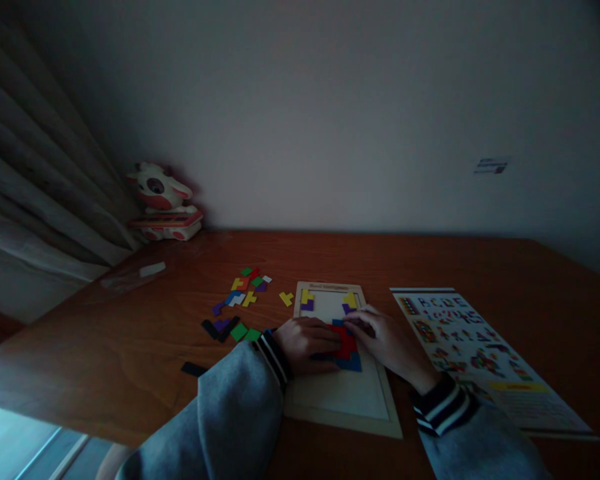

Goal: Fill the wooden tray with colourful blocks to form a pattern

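Observation:
A pale wooden puzzle board [343, 419] lies on the table in front of me. My left hand [307, 343] rests over its middle, fingers stretched flat on red pieces [347, 341] and partly hiding them. Blue pieces [351, 363] border the red ones. From the right, my right hand [383, 337] reaches in with thumb and finger drawn together at the top of the red and blue group; anything between them is hidden. Beyond the hands, a yellow piece [307, 296] with purple sits at the board's upper left, and another yellow piece [351, 299] with purple at upper right.
Loose coloured pieces [250, 299] lie left of the board, with black pieces [194, 369] nearer me. A printed pattern sheet [480, 347] lies at right. A cow-shaped toy [165, 200] stands at the back left by the curtain [40, 160]; a small white item [153, 269] lies before it.

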Demonstrator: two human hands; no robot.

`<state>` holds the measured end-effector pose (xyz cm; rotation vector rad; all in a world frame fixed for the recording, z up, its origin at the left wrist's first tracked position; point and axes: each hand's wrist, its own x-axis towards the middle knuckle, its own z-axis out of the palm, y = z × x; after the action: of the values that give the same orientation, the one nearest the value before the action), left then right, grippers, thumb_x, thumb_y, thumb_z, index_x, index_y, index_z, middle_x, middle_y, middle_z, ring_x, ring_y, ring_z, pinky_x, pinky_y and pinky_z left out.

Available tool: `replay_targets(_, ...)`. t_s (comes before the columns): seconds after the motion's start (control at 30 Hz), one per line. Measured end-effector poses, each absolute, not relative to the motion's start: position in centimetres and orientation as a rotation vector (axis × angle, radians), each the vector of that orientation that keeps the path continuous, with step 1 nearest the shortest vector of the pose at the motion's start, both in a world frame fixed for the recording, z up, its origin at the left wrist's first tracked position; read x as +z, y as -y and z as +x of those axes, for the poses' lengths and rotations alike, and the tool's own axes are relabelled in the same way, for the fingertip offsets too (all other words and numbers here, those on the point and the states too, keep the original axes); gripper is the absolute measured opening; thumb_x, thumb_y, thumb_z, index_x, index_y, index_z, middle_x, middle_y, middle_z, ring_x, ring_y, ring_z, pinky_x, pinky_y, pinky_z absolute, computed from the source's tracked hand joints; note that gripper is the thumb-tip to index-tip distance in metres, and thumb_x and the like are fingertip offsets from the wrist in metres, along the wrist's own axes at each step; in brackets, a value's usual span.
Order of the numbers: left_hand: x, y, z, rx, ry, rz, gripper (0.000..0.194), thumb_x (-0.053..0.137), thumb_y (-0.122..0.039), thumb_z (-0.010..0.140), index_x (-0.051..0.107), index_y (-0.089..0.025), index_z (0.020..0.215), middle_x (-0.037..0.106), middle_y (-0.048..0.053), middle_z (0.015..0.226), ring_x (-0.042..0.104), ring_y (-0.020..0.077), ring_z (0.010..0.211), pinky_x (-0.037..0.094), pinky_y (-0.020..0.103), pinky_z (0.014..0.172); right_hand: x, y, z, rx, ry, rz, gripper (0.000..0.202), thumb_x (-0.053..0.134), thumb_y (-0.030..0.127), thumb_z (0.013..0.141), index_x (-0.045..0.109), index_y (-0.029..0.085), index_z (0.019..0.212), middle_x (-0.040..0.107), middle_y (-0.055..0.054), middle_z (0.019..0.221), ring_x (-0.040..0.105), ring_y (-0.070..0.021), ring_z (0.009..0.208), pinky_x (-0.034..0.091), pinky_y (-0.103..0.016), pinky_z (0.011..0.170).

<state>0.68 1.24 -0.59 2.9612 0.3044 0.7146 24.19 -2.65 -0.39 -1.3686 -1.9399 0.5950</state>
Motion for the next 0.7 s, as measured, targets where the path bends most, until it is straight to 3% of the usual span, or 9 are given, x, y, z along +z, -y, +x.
replay_targets(0.13, -0.1, -0.9, 0.9, 0.828, -0.368, 2.980, 0.036, 0.058, -0.050, 0.094, 0.072, -0.019, 0.107, 0.075, 0.006, 0.110, 0.068, 0.0196, 0.099, 0.055, 0.032, 0.087, 0.0, 2.9, 24.1, 0.588, 1.948, -1.367, 0.029, 0.048, 0.042, 0.097, 0.070, 0.023, 0.104, 0.070, -0.008, 0.104, 0.068, -0.0227, 0.098, 0.053, -0.039, 0.090)
replay_targets(0.23, 0.6, -0.9, 0.9, 0.920, -0.614, 2.970, 0.029, 0.053, -0.040, 0.097, 0.072, -0.020, 0.106, 0.075, 0.007, 0.104, 0.068, 0.0192, 0.092, 0.055, 0.033, 0.085, 0.0, 3.0, 24.1, 0.575, 1.937, -1.371, 0.031, 0.047, 0.044, 0.097, 0.069, 0.024, 0.107, 0.070, -0.009, 0.107, 0.067, -0.0241, 0.102, 0.053, -0.040, 0.092)
replay_targets(0.4, 2.2, -2.7, -2.2, 0.594, -1.722, 2.664, 0.022, 0.053, -0.023, 0.094, 0.070, -0.023, 0.108, 0.070, 0.008, 0.112, 0.064, 0.0228, 0.103, 0.053, 0.034, 0.092, -0.5, 2.9, 24.4, 0.571, 1.943, -1.394, 0.033, 0.045, 0.046, 0.097, 0.068, 0.024, 0.106, 0.069, -0.009, 0.106, 0.067, -0.0250, 0.101, 0.054, -0.040, 0.088)
replay_targets(0.5, 2.8, -4.1, -5.9, 0.510, -2.076, 2.435, 0.019, 0.053, -0.016, 0.090, 0.070, -0.018, 0.097, 0.069, 0.013, 0.108, 0.066, 0.0290, 0.101, 0.052, 0.042, 0.091, -0.6, 2.9, 24.5, 0.573, 1.946, -1.406, 0.033, 0.046, 0.047, 0.097, 0.068, 0.024, 0.103, 0.068, -0.009, 0.104, 0.068, -0.0248, 0.096, 0.055, -0.039, 0.085)
replay_targets(0.6, 2.8, -5.0, -9.2, 0.443, -2.261, 2.251, 0.018, 0.054, -0.028, 0.093, 0.069, -0.018, 0.094, 0.071, 0.014, 0.102, 0.067, 0.0313, 0.098, 0.053, 0.044, 0.088, -0.6, 3.0, 24.5, 0.557, 1.938, -1.400, 0.031, 0.047, 0.047, 0.095, 0.068, 0.026, 0.101, 0.069, -0.008, 0.102, 0.068, -0.0259, 0.096, 0.055, -0.039, 0.085)
replay_targets(0.7, 2.5, -5.4, -11.2, 0.402, -2.343, 2.109, 0.030, 0.057, -0.041, 0.091, 0.069, -0.014, 0.095, 0.071, 0.017, 0.103, 0.067, 0.0349, 0.099, 0.053, 0.045, 0.085, -0.7, 3.1, 24.5, 0.541, 1.923, -1.398, 0.030, 0.048, 0.048, 0.094, 0.069, 0.027, 0.101, 0.069, -0.007, 0.101, 0.068, -0.0273, 0.098, 0.055, -0.040, 0.085)
